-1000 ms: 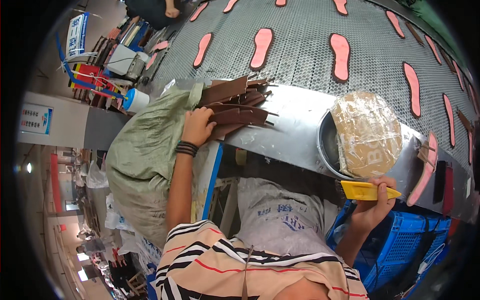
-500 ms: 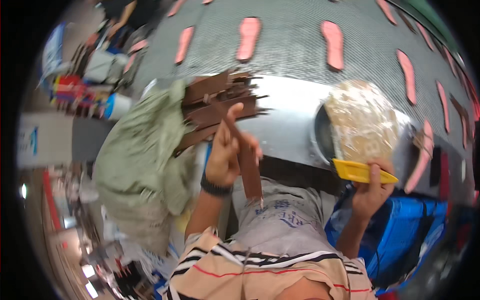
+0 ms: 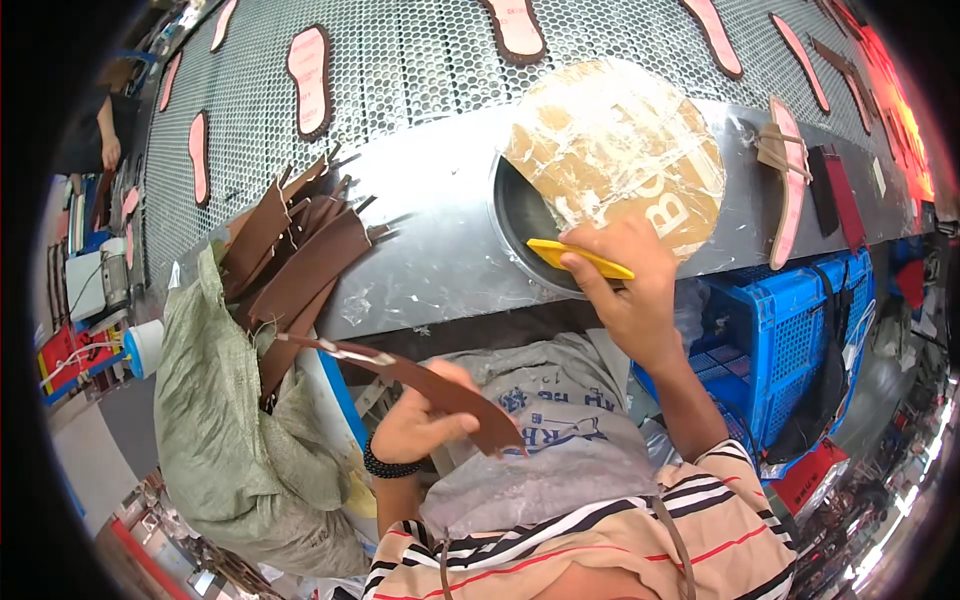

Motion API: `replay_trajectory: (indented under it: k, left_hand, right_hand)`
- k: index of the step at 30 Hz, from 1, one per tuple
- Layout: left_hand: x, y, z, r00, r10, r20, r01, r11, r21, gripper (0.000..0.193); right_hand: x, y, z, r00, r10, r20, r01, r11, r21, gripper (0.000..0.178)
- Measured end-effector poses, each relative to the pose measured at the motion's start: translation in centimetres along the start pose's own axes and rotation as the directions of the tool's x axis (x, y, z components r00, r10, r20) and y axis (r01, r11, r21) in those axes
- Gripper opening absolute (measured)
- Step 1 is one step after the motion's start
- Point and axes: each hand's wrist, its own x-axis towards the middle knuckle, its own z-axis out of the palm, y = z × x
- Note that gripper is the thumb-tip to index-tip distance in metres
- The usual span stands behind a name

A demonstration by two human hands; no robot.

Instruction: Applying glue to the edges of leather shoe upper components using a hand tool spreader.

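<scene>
My left hand (image 3: 425,425) is closed round a curved brown leather-like strip (image 3: 480,412), held over my apron. A pale streak runs along the strip's narrow far end, which points at a pile of similar brown strips (image 3: 320,265). In my right hand (image 3: 635,285) a yellow scraper (image 3: 585,260) is pinched, its blade at the opening of a round metal bowl (image 3: 520,210). A cardboard disc (image 3: 620,120), wrapped in crinkled clear tape, covers most of the bowl. What the bowl holds is hidden.
Pink insoles with dark edges (image 3: 310,80) lie on the mesh surface (image 3: 400,70) beyond the metal ledge (image 3: 430,240). A green woven sack (image 3: 210,400) hangs at left under the pile. A blue crate (image 3: 800,340) stands at right, below a tied pink insole (image 3: 790,185).
My right hand has brought the scraper from the disc's near edge to the bowl's opening. My left hand has lowered and tipped the strip from upright to nearly level. The view has shifted.
</scene>
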Motion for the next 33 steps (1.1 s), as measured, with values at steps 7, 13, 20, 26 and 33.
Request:
replay_trajectory:
  k: [7,13,20,26,33]
  left_hand:
    - [3.9,-0.4,-0.2,0.887,0.199,-0.416,-0.394,0.795,-0.461,0.039]
    - [5.0,1.3,0.7,0.763,0.389,-0.517,-0.462,0.887,-0.016,0.029]
    - [5.9,1.4,1.1,0.547,0.550,-0.632,-0.383,0.835,0.395,0.027]
    - [6.9,1.6,2.4,0.488,0.535,-0.690,-0.411,0.838,0.359,0.020]
    - [8.0,1.6,3.5,0.414,0.546,-0.728,-0.375,0.831,0.410,0.020]
  right_hand:
    - [0.0,-0.5,0.2,1.000,-0.001,-0.001,0.001,1.000,-0.030,0.014]
    - [-0.1,-0.2,0.4,0.998,-0.025,-0.061,0.023,0.999,-0.035,0.012]
    - [-0.1,-0.8,0.2,0.998,-0.026,-0.054,0.024,0.999,-0.035,0.012]
    - [-0.6,-1.0,0.0,0.947,0.321,-0.016,-0.295,0.886,0.357,0.010]
    - [0.6,-2.4,-1.7,0.984,0.172,0.041,-0.172,0.874,0.454,0.013]
